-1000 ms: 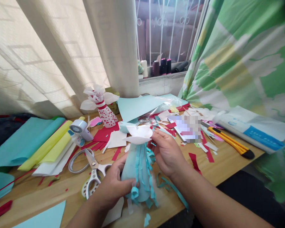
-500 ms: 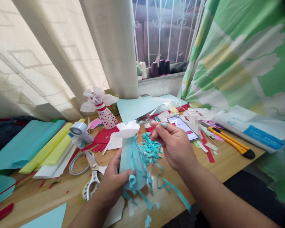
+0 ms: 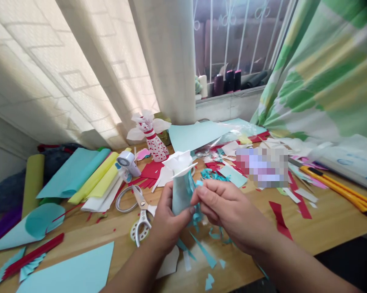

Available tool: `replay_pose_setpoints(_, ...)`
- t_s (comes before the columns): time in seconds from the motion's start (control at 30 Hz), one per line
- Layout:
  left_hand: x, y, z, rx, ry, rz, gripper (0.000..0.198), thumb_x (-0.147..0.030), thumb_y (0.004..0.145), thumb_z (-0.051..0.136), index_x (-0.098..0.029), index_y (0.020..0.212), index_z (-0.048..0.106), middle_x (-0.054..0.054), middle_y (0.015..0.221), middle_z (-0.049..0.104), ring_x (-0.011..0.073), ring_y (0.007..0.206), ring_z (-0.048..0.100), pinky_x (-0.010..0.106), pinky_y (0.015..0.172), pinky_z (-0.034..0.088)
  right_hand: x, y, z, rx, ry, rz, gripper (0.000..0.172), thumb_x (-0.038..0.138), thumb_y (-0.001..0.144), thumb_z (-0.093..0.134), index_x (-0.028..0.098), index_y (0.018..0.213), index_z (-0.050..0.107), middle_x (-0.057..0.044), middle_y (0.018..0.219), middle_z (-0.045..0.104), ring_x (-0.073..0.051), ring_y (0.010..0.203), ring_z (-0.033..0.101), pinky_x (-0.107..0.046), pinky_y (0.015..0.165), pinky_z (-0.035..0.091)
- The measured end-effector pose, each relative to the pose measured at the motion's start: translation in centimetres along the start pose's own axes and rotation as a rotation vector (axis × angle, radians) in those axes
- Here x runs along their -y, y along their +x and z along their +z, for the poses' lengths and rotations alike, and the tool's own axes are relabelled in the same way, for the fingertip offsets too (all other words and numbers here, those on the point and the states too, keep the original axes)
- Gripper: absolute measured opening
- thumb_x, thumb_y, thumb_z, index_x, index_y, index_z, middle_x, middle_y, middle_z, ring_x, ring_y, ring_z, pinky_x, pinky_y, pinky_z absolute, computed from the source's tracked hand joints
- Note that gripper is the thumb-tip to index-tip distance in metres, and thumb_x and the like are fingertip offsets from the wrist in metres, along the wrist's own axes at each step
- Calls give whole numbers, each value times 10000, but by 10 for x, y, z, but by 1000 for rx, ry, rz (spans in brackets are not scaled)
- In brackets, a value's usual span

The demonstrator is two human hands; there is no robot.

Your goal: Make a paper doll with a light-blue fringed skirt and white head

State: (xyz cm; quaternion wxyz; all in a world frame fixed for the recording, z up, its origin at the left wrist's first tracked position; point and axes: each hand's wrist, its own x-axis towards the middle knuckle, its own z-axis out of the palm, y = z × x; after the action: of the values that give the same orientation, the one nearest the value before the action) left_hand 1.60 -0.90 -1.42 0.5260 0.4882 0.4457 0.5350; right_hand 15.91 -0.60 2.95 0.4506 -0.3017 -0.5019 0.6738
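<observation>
Fingers (image 3: 205,194) of the right hand (image 3: 232,211) pinch, it seems, teal fringe (image 3: 197,215) against the paper cone (image 3: 181,193), which the left hand (image 3: 168,221) grips over the table (image 3: 324,219). Tugging hard could tear the strips.

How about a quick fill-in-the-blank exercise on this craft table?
1. The left hand and right hand together hold a light ____ paper cone.
2. The scissors lie on the table, to the ____ of the left hand.
3. The utility knife near the right edge has a ____ body.
Missing words: blue; left; yellow.
</observation>
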Motion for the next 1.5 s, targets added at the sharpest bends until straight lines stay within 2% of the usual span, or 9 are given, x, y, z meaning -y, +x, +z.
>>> replay_pose_setpoints(0.23, 3, -1, 2, -66, 147, 22, 467, -229, 647, 695, -233, 1075, 508, 1, 883, 621, 159, 741, 573, 260, 633, 474, 4, 1, -4, -12, -19, -7, 323, 320, 885, 476, 132, 640, 571, 94, 446, 300, -34, 403, 201, -204, 404, 173)
replay_pose_setpoints(0.43, 2, -1, 0, -81, 273, 69, 435, -231, 658, 668, -232, 1057, 495, 4, 887, 609, 177, 774, 565, 297, 679, 467, 1, 4, -4, -108, -61, -6, 260, 316, 810, 578, 134, 634, 638, 75, 466, 356, -40, 422, 253, -211, 412, 177)
replay_pose_setpoints(0.67, 0, -1, 5, -201, 497, 209, 394, -219, 667, 656, -221, 1030, 503, -1, 891, 579, 172, 786, 554, 291, 688, 440, -7, 5, 6, -213, 124, 60, 281, 375, 779, 639, 131, 642, 621, 79, 442, 367, -34, 415, 254, -198, 413, 171)
replay_pose_setpoints(1.07, 4, -1, 7, -321, 601, 304, 479, -244, 646, 697, -236, 1075, 487, 21, 942, 564, 198, 832, 561, 349, 758, 438, -15, 4, 20, -338, 226, 38, 294, 372, 819, 582, 148, 629, 581, 85, 355, 373, -32, 352, 268, -194, 387, 188)
replay_pose_setpoints(1.33, 6, 0, 7, -374, 606, 281, 494, -296, 631, 723, -230, 1059, 487, 11, 905, 560, 186, 774, 553, 331, 706, 437, -19, 5, 22, -349, 272, 54, 291, 367, 844, 558, 138, 666, 577, 89, 363, 386, -23, 351, 280, -183, 377, 178)
replay_pose_setpoints(1.5, 7, 0, 5, -364, 642, 295, 491, -294, 638, 714, -230, 1066, 482, 22, 940, 562, 193, 783, 549, 337, 698, 437, -20, 8, 25, -354, 296, 91, 296, 374, 846, 545, 146, 658, 570, 92, 340, 383, -28, 320, 277, -185, 355, 171)
